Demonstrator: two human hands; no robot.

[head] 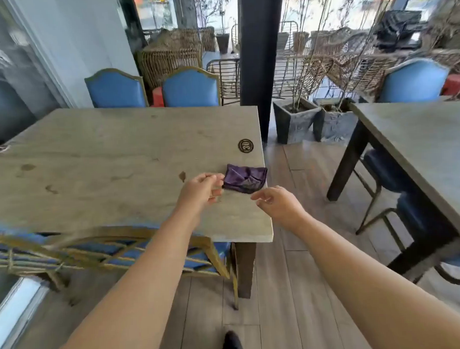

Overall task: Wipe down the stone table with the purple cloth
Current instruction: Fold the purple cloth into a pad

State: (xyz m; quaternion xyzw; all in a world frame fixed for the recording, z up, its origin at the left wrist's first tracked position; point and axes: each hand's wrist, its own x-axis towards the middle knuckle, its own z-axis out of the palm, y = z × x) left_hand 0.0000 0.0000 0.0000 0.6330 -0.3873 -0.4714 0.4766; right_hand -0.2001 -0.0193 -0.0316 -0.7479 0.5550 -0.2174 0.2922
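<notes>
The fingers point(215, 180) of the left hand point(201, 189) are loosely curled and slightly apart, their tips right at the near-left edge of the purple cloth point(245, 179); whether they already touch the fabric I cannot tell, but they are not closed around it. The fingers point(261, 196) of the right hand point(278, 204) are relaxed and a little spread, hovering just beside the cloth's near corner and holding nothing.

The cloth lies folded and crumpled on the stone surface point(105, 157), close to its right edge, just nearer than a round dark badge point(246, 145) set into the top. One corner of the cloth appears to reach the rim.

The likely slip here is a nudge instead of a grasp: a push from the left could send the cloth over the right edge to the floor. A pinch on only the top fold could let the bundle fall open, leaving a loose rag that wipes poorly. Dark stains point(182, 176) sit just left of the left hand, with more further left; a wipe kept near the cloth's corner would miss those.
</notes>
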